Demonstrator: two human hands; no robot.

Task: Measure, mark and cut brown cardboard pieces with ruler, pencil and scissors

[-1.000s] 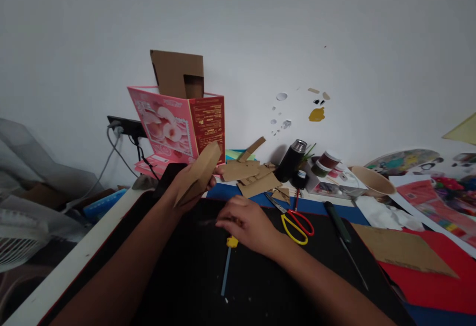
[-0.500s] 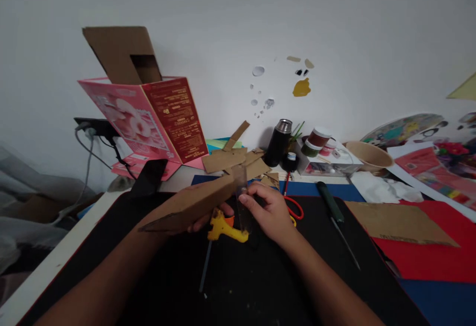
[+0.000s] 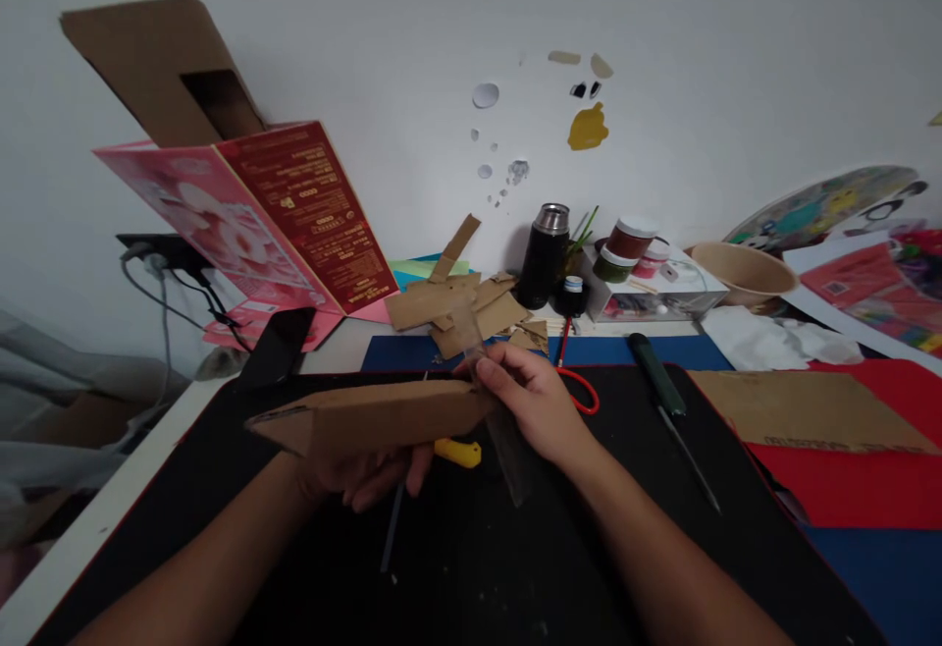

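My left hand (image 3: 360, 474) is closed under a folded brown cardboard piece (image 3: 375, 415), holding it roughly level above the black mat (image 3: 515, 567). My right hand (image 3: 534, 401) pinches a clear strip (image 3: 507, 440) against the right end of the cardboard; the strip hangs down below my fingers. A yellow glue gun (image 3: 457, 452) lies on the mat just under the cardboard, mostly hidden by it. A thin grey stick (image 3: 392, 526) lies on the mat below my left hand.
A pink box (image 3: 294, 214) with a brown cardboard flap stands at the back left. Cardboard scraps (image 3: 442, 304), a black flask (image 3: 543, 255), paint jars (image 3: 625, 239) and a bowl (image 3: 743, 273) line the wall. Red-handled scissors (image 3: 583, 393), a green screwdriver (image 3: 662, 396) and a cardboard sheet (image 3: 802, 410) lie to the right.
My left hand lowered the cardboard from upright to level. My right hand left the mat by the glue gun, took up the clear strip and brought it to the cardboard's end.
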